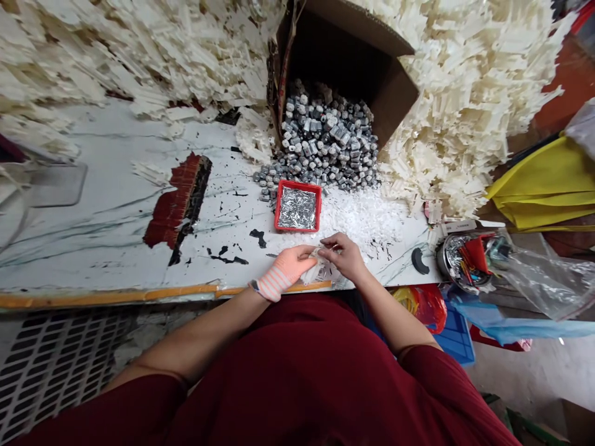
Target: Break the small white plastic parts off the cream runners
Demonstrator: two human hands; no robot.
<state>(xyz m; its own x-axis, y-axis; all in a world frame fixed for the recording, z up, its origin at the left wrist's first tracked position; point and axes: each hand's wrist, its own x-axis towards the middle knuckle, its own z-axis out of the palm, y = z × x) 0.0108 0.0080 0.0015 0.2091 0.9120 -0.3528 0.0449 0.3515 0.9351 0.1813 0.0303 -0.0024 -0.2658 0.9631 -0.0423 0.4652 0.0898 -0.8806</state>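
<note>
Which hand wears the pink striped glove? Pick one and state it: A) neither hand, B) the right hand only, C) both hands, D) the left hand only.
D: the pink striped glove covers the left hand, while the right hand is bare.
</note>
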